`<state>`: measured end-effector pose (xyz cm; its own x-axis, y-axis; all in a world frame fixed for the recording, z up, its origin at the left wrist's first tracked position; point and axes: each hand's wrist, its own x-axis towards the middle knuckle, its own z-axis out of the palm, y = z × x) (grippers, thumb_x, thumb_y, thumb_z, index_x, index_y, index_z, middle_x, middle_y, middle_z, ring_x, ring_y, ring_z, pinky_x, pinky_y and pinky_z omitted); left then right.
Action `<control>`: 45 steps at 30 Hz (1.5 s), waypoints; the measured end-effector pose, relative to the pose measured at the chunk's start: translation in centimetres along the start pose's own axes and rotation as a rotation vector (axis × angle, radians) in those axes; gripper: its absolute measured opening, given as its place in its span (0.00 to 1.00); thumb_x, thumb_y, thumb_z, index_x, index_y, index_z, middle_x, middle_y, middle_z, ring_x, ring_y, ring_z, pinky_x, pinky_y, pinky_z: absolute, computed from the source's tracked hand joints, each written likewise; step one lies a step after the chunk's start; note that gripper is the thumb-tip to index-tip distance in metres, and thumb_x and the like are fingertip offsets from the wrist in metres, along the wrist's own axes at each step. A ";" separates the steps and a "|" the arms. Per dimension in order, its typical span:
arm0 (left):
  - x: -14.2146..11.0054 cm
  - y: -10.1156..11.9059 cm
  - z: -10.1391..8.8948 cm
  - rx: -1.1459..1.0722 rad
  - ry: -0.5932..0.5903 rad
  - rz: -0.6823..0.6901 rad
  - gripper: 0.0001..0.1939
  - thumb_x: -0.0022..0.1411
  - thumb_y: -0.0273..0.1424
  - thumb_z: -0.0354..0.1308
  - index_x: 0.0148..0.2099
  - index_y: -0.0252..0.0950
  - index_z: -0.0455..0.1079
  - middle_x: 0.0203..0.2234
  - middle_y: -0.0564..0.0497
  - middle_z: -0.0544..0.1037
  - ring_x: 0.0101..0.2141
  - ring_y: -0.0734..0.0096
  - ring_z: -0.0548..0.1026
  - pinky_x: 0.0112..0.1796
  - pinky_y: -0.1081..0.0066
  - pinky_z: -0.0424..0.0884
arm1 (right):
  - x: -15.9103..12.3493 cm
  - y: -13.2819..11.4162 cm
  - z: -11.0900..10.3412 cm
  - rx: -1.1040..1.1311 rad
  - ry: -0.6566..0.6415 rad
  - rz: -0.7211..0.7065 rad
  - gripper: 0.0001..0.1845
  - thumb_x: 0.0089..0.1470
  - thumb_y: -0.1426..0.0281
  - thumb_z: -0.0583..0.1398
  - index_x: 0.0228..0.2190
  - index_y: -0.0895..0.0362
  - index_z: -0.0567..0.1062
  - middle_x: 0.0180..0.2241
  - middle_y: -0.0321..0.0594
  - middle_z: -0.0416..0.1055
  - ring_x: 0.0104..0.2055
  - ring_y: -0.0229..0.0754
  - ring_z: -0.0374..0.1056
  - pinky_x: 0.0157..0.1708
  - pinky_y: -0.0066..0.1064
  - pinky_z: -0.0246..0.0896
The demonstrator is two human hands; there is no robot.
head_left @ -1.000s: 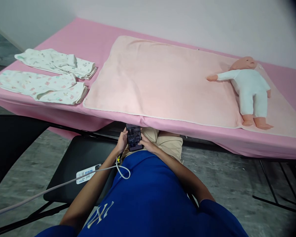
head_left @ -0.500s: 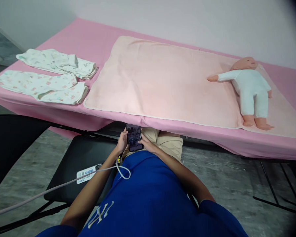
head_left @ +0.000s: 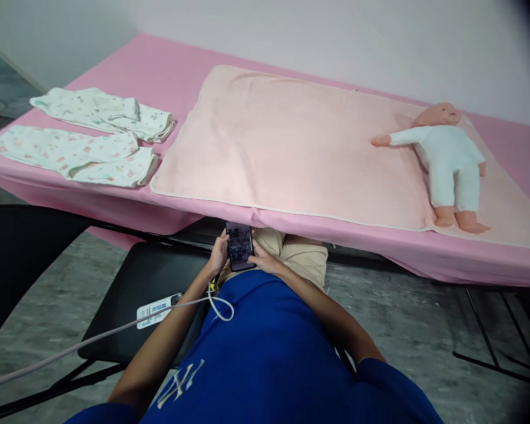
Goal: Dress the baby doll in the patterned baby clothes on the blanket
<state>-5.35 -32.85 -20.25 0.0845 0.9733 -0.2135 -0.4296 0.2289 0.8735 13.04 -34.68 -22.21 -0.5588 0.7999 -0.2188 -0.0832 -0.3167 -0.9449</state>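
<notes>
Low in front of my lap, just under the table's near edge, I hold a dark smartphone (head_left: pixel 240 247) upright with its screen lit. My left hand (head_left: pixel 219 252) is wrapped round its left side. On the other side, my right hand (head_left: pixel 262 257) grips the right edge, its thumb at the lower part of the screen. The small pictures on the screen are too small to read. A pale cable (head_left: pixel 115 327) runs from the left edge of view to a loop beside my left forearm.
A pink-covered table (head_left: pixel 176 59) bears a light pink mat (head_left: pixel 300 153). A doll (head_left: pixel 453 153) in white lies at its right end. Two folded patterned baby garments, one nearer (head_left: pixel 75 153) and one farther (head_left: pixel 99 109), lie left. Beside me, a black chair (head_left: pixel 115 300) holds a white-and-blue object (head_left: pixel 152 312).
My right thumb has shifted slightly on the phone screen, and the displayed pictures look a little different. Both hands keep their hold, and the things on the table stay put.
</notes>
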 end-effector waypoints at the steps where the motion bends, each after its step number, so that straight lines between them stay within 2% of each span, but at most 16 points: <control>1: 0.0 0.0 0.0 -0.001 0.000 0.000 0.30 0.60 0.44 0.60 0.61 0.35 0.76 0.58 0.41 0.83 0.66 0.42 0.74 0.69 0.44 0.66 | 0.0 -0.1 0.0 -0.009 0.012 -0.005 0.54 0.54 0.67 0.65 0.77 0.49 0.52 0.60 0.41 0.73 0.58 0.50 0.69 0.64 0.42 0.65; 5: 0.0 0.0 0.1 -0.008 0.012 0.003 0.30 0.60 0.44 0.61 0.61 0.36 0.76 0.57 0.41 0.83 0.66 0.41 0.74 0.69 0.43 0.66 | 0.0 -0.3 0.1 -0.043 0.062 -0.031 0.46 0.59 0.65 0.63 0.75 0.49 0.59 0.68 0.40 0.68 0.67 0.50 0.64 0.72 0.44 0.55; 10: 0.0 0.0 0.1 -0.012 -0.007 0.015 0.28 0.61 0.43 0.60 0.60 0.36 0.77 0.58 0.43 0.83 0.68 0.43 0.72 0.71 0.44 0.63 | -0.4 -0.6 0.1 -0.022 0.052 -0.035 0.42 0.62 0.63 0.61 0.74 0.48 0.61 0.70 0.41 0.65 0.73 0.50 0.58 0.76 0.46 0.48; 12: 0.0 0.0 0.1 -0.007 0.001 0.019 0.28 0.61 0.43 0.60 0.60 0.36 0.77 0.58 0.43 0.83 0.68 0.42 0.72 0.71 0.44 0.63 | -0.4 -0.7 0.0 -0.005 0.036 -0.039 0.44 0.60 0.64 0.62 0.75 0.47 0.59 0.69 0.40 0.66 0.72 0.51 0.59 0.75 0.46 0.50; 15: 0.0 0.1 0.2 -0.004 0.007 0.016 0.29 0.60 0.44 0.61 0.60 0.36 0.77 0.59 0.42 0.83 0.68 0.41 0.71 0.71 0.44 0.63 | -0.4 -0.7 0.1 0.010 -0.006 -0.018 0.51 0.56 0.66 0.64 0.77 0.49 0.55 0.65 0.42 0.71 0.65 0.51 0.65 0.70 0.45 0.59; 17: 0.0 0.2 0.3 -0.006 0.001 0.011 0.30 0.60 0.44 0.61 0.61 0.37 0.77 0.59 0.42 0.83 0.68 0.41 0.72 0.71 0.43 0.64 | -0.2 -0.6 0.1 0.002 -0.003 -0.008 0.53 0.54 0.66 0.65 0.77 0.50 0.55 0.63 0.42 0.72 0.63 0.51 0.67 0.69 0.44 0.60; 22: -0.2 0.4 0.5 -0.003 -0.009 0.013 0.31 0.60 0.44 0.60 0.62 0.36 0.75 0.57 0.41 0.83 0.66 0.42 0.74 0.69 0.45 0.66 | -0.1 -0.1 0.1 -0.034 0.056 -0.041 0.43 0.60 0.63 0.63 0.74 0.49 0.62 0.68 0.42 0.67 0.71 0.50 0.60 0.76 0.45 0.49; 25: -0.1 0.4 0.6 0.001 -0.005 0.022 0.32 0.59 0.44 0.61 0.63 0.36 0.75 0.56 0.42 0.84 0.65 0.43 0.74 0.68 0.46 0.67 | 0.0 0.0 0.1 -0.020 0.056 -0.052 0.42 0.61 0.62 0.62 0.73 0.49 0.61 0.70 0.41 0.65 0.74 0.50 0.56 0.77 0.45 0.47; 32: -0.2 0.4 0.4 0.000 -0.011 0.006 0.32 0.59 0.45 0.61 0.62 0.36 0.74 0.55 0.41 0.84 0.63 0.42 0.76 0.66 0.46 0.68 | -0.1 -0.2 0.0 0.012 0.008 -0.008 0.50 0.54 0.67 0.64 0.75 0.50 0.58 0.63 0.42 0.71 0.62 0.50 0.67 0.69 0.43 0.60; 35: -0.2 0.5 0.4 0.004 -0.013 -0.005 0.32 0.59 0.45 0.61 0.62 0.36 0.74 0.55 0.41 0.84 0.63 0.43 0.76 0.66 0.47 0.69 | -0.2 -0.2 0.0 0.000 -0.016 0.008 0.53 0.52 0.69 0.64 0.76 0.51 0.55 0.61 0.42 0.72 0.60 0.50 0.68 0.66 0.43 0.63; 37: -0.3 0.5 0.5 0.005 -0.011 -0.005 0.32 0.59 0.44 0.60 0.62 0.36 0.74 0.55 0.42 0.84 0.63 0.43 0.75 0.66 0.47 0.68 | -0.1 -0.2 0.1 -0.014 0.000 0.005 0.52 0.53 0.69 0.63 0.76 0.51 0.55 0.63 0.43 0.72 0.62 0.50 0.68 0.68 0.44 0.61; 42: -0.2 0.5 0.4 0.021 -0.006 -0.018 0.33 0.59 0.45 0.61 0.63 0.37 0.73 0.57 0.41 0.83 0.64 0.43 0.75 0.67 0.47 0.67 | 0.0 -0.2 0.3 -0.028 0.072 -0.037 0.43 0.59 0.65 0.61 0.74 0.50 0.61 0.71 0.42 0.65 0.72 0.49 0.60 0.76 0.44 0.48; 45: -0.1 0.3 0.3 0.029 -0.001 -0.011 0.33 0.59 0.44 0.60 0.64 0.37 0.73 0.58 0.42 0.82 0.64 0.43 0.75 0.68 0.46 0.67 | 0.0 -0.2 0.3 -0.031 0.070 -0.023 0.42 0.60 0.65 0.61 0.73 0.49 0.62 0.72 0.42 0.64 0.74 0.50 0.58 0.77 0.45 0.47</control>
<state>-5.21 -32.87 -19.78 0.0898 0.9706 -0.2231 -0.4027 0.2403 0.8832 12.84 -34.74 -21.95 -0.4977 0.8409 -0.2125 -0.0689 -0.2826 -0.9568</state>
